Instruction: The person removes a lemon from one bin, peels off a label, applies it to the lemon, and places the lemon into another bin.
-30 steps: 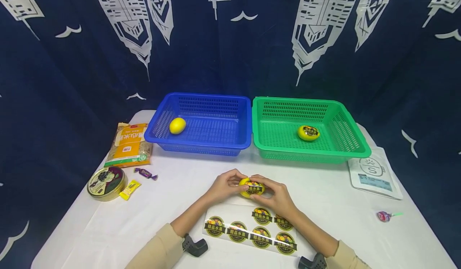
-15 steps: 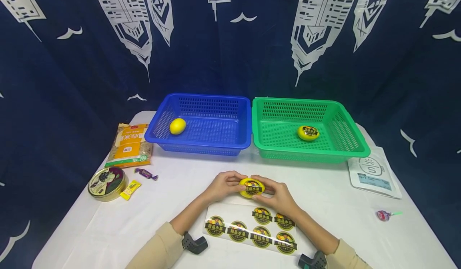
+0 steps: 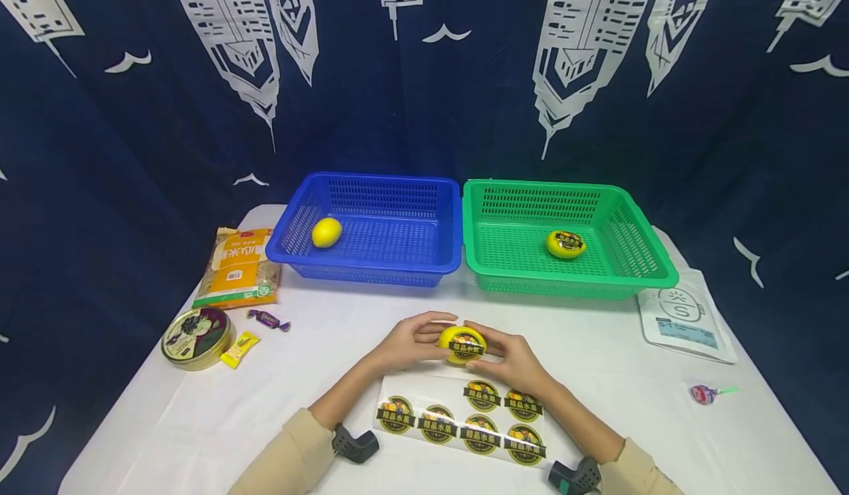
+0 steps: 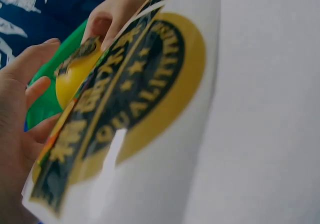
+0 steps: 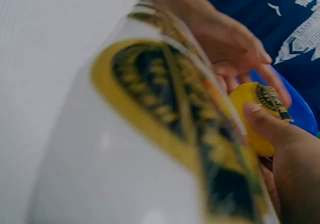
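**Labelled lemon held between both hands in front of the baskets**

We see a lemon [image 3: 462,345] wearing a black-and-gold sticker, cupped just above the white table [image 3: 318,377], directly before the gap between the two baskets. The left hand [image 3: 413,342] curls its fingers round one side; the right hand [image 3: 509,363] grips the other, thumb on the peel. Just nearer the person than the lemon lies a sticker sheet [image 3: 460,423]. Beyond the lemon, the blue basket [image 3: 371,222] holds a bare lemon [image 3: 326,232], and the green basket [image 3: 564,233] a stickered lemon [image 3: 566,244]. Well left of the held lemon sit a round tin [image 3: 196,337] and a rice bag [image 3: 239,267].
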A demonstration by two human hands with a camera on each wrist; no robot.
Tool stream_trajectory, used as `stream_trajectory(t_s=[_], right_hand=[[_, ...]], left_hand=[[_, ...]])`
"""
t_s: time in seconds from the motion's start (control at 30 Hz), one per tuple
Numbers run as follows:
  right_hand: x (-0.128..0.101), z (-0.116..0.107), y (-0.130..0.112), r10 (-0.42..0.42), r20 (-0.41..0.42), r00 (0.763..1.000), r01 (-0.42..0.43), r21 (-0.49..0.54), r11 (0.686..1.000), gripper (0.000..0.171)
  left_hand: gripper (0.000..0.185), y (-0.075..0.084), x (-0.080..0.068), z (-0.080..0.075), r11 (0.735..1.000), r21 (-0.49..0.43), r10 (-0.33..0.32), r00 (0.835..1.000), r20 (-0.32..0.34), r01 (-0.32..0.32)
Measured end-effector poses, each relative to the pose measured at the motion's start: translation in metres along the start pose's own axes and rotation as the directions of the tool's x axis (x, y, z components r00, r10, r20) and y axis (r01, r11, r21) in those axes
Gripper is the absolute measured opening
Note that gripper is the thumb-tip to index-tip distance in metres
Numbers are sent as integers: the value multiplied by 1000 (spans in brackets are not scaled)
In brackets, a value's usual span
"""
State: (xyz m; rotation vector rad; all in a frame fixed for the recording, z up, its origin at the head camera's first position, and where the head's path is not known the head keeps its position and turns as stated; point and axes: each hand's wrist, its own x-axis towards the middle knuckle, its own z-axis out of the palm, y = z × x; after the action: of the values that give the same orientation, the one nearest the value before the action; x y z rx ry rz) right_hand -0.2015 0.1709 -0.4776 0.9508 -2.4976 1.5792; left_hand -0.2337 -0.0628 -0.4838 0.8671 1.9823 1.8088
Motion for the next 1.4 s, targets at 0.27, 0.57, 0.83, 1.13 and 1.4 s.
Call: stream_trajectory(t_s=[0.27, 0.57, 0.83, 1.13, 1.4], right_hand=[[-2, 8, 25, 13, -58, 998, -13, 7, 1000, 64], [2, 5, 15, -8, -41, 999, 8, 3, 1000, 63], [8, 0, -18, 138, -9, 990, -135, 159, 978, 43], [8, 4, -3, 193, -2, 981, -188, 213, 959, 40], [4, 2, 22, 194, 30, 980, -196, 229, 953, 46]], left_hand=[[53, -7, 3, 7, 897, 379, 247, 969, 1, -228], [46, -12, 5, 8, 834, 497, 295, 955, -33, -240], [45, -13, 7, 8, 801, 531, 349, 936, -39, -276], [44, -16, 4, 8, 826, 457, 387, 921, -36, -329], [43, -5, 4, 13, 841, 399, 412, 910, -36, -365]])
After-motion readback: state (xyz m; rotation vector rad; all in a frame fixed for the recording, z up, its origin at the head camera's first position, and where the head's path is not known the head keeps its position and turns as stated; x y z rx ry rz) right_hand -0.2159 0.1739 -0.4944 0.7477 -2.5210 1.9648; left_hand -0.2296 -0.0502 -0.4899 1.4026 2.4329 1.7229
